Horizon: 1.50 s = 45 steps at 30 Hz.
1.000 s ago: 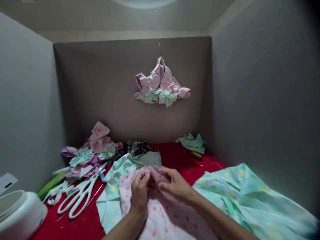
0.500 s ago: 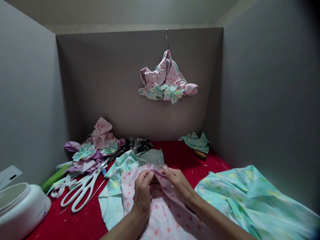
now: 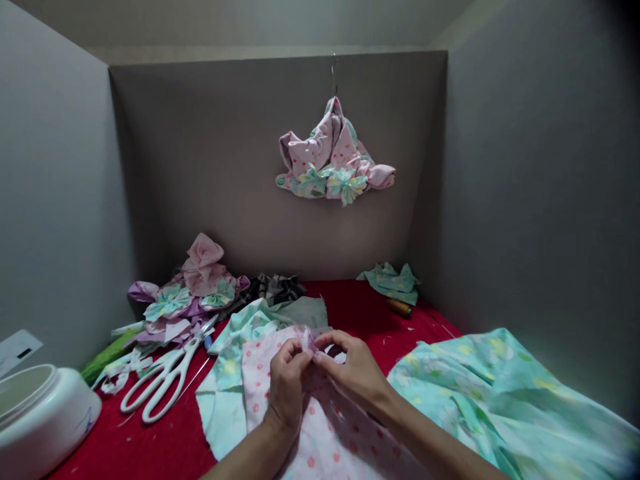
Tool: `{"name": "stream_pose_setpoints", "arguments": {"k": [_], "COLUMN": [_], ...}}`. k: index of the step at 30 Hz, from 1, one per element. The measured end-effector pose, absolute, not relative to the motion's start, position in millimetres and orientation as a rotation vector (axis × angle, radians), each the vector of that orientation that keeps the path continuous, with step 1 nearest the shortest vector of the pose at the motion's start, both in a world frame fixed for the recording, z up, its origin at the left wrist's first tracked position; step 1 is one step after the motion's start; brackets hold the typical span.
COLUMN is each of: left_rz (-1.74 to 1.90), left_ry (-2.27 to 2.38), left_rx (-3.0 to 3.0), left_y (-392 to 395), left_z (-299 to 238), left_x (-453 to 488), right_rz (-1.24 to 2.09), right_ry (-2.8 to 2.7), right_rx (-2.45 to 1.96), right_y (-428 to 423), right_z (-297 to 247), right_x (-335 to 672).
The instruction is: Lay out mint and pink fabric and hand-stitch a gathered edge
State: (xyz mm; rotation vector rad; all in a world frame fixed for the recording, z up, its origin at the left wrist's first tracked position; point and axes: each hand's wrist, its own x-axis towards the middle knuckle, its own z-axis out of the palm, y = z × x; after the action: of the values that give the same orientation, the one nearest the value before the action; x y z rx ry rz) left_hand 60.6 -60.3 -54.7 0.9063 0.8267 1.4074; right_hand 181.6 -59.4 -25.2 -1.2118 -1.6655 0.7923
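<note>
Pink fabric with red dots (image 3: 320,433) lies in front of me, its upper edge gathered between both hands. My left hand (image 3: 287,380) is closed, thumb and fingers pinching that edge. Close beside it, my right hand (image 3: 353,370) pinches the same edge with thumb and index finger. A purplish fold of cloth (image 3: 307,339) stands up between the fingertips. Whether a needle or thread is there is too small to make out. Green floral fabric (image 3: 225,373) spreads under the pink piece on its left side.
White-handled scissors (image 3: 173,380) lie on the red cloth (image 3: 150,453) at left, near a white bowl (image 3: 65,410). Fabric scraps (image 3: 200,287) pile up behind. More green floral fabric (image 3: 490,380) lies right. A thread spool (image 3: 399,307) sits back right. A dotted garment (image 3: 335,153) hangs on the back wall.
My right hand has shifted in toward the left one, its index finger now arched. The stretch of edge between the hands has bunched into a fold. The left hand stays put.
</note>
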Motion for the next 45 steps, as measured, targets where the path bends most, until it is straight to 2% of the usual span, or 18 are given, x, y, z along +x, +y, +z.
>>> {"name": "stream_pose_setpoints", "arguments": {"k": [6,15,22,30,36,45], "left_rz": [1.404,1.351,1.323,1.393,1.392,1.432], "left_ry": [0.812,0.952,0.938,0.85,0.86,0.868], "left_rx": [0.873,1.182,1.12,0.914,0.867,0.99], "left_y": [-56.5,-66.3,-62.6,-57.8,-61.3,-57.9], "left_z": [-55.3,-44.9,-53.4,-54.0,-47.0,-51.6], "left_x": [61.7,62.6,60.5,61.5,63.0,60.2], "right_rz": [0.838,0.641,0.566,0.261,0.477,0.241], "right_ry": [-1.668,-1.718,-1.803,-2.067,-1.993,-2.198], "right_rx": [-1.212,-1.226,-1.184,-1.222,-1.213,-1.201], "right_y": [-57.7,-60.8,-65.0,-80.4,-74.7,-82.0], "right_z": [-22.6,-29.4,-29.4,-20.8,-14.4,-15.1], "right_x": [184.1,182.6,181.3,177.7,180.4,177.8]}}
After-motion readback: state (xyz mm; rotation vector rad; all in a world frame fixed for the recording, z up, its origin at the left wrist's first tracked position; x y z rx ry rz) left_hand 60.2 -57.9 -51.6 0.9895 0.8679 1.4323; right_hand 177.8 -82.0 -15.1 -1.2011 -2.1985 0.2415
